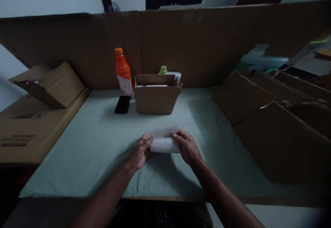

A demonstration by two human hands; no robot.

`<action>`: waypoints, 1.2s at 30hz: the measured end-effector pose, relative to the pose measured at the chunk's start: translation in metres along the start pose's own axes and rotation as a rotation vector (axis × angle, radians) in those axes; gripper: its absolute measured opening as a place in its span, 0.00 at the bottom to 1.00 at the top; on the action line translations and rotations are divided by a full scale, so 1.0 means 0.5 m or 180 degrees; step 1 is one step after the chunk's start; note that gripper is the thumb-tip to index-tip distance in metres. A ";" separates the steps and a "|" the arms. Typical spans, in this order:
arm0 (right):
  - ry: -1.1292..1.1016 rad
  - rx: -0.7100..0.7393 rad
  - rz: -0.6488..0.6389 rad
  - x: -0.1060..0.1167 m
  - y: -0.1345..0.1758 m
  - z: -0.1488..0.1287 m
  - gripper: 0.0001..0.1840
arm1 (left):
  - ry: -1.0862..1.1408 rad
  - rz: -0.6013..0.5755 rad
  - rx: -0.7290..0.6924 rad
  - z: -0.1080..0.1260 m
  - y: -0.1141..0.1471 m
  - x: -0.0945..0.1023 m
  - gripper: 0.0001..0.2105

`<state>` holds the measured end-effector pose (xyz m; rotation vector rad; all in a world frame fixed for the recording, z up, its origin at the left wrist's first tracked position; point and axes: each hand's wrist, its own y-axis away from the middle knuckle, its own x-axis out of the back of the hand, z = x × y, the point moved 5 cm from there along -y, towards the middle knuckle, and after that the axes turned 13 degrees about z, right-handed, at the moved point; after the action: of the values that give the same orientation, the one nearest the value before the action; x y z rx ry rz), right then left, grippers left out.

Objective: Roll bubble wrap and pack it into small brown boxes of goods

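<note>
Two hands meet on a small white bubble-wrapped bundle (164,145) lying on the grey-green counter (103,145), a little below the middle of the view. The left hand (141,151) curls its fingers over the bundle's 9 o'clock end, and the right hand (186,147) cups the 3 o'clock end; both are closed on it. By the look of it, the wrap is being rolled or pressed tight around something; what is inside cannot be told. A loose, filmy edge of wrap seems to lie just at 12 o'clock of the bundle, and tightening would call for even pressure from both ends.

Farther toward 12 o'clock stands an open cardboard box (156,95). At its 9 o'clock lie a dark phone (122,104) and an orange bottle (123,72), with a green-capped bottle (163,70) behind it. Flattened cartons (274,131) crowd 3 o'clock.
</note>
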<state>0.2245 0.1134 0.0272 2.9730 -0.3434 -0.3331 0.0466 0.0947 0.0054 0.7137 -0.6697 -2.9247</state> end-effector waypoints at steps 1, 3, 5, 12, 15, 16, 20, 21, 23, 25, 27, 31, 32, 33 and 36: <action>-0.0055 -0.0064 -0.0071 -0.009 0.007 0.010 0.16 | 0.0039 -0.0048 -0.0041 0.000 -0.003 -0.005 0.32; -0.0173 -0.0130 -0.0144 -0.020 0.013 0.021 0.16 | -0.0079 -0.0076 -0.0198 0.000 -0.008 -0.005 0.26; -0.0307 -0.0135 -0.0126 -0.025 0.012 0.022 0.16 | -0.0274 -0.0018 -0.0320 0.001 -0.014 0.003 0.23; -0.0912 -0.0006 0.0114 -0.049 -0.005 -0.015 0.16 | -0.0780 0.0015 -0.0434 -0.006 -0.015 0.012 0.20; -0.1127 0.0116 0.0194 -0.056 -0.012 -0.036 0.15 | -0.1116 0.0040 -0.0421 -0.011 -0.011 0.014 0.15; -0.1122 0.0188 0.0214 -0.055 -0.017 -0.043 0.14 | -0.1210 0.0041 -0.0418 -0.013 -0.010 0.016 0.14; -0.0743 0.0571 0.0442 -0.033 -0.054 -0.057 0.14 | -0.1399 -0.0091 -0.0327 -0.025 0.001 0.025 0.13; -0.0605 0.0647 0.0521 -0.026 -0.067 -0.055 0.15 | -0.1407 -0.0144 -0.0292 -0.028 0.006 0.028 0.14; -0.0379 0.0727 0.0631 -0.014 -0.091 -0.042 0.16 | -0.1387 -0.0252 -0.0239 -0.033 0.018 0.035 0.17; -0.0204 0.0716 0.0652 -0.006 -0.111 -0.019 0.16 | -0.1310 -0.0316 -0.0165 -0.038 0.033 0.045 0.21; 0.0023 0.0682 0.0621 0.001 -0.125 0.007 0.17 | -0.1220 -0.0254 -0.0088 -0.042 0.047 0.059 0.27; 0.0500 0.0671 0.0598 0.024 -0.133 0.038 0.24 | -0.1131 -0.0047 -0.0045 -0.050 0.068 0.086 0.40; 0.0618 0.0688 0.0603 0.032 -0.131 0.037 0.26 | -0.1117 -0.0040 -0.0049 -0.051 0.071 0.090 0.42; 0.0738 0.0707 0.0597 0.040 -0.129 0.034 0.27 | -0.1105 -0.0041 -0.0059 -0.052 0.074 0.092 0.43; 0.1075 0.0741 0.0470 0.057 -0.114 0.015 0.25 | -0.1114 -0.0086 -0.0054 -0.052 0.081 0.093 0.43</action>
<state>0.2617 0.1607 0.0057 3.1235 -0.5903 0.2397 0.0152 0.0407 -0.0181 0.2082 -0.6606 -3.1057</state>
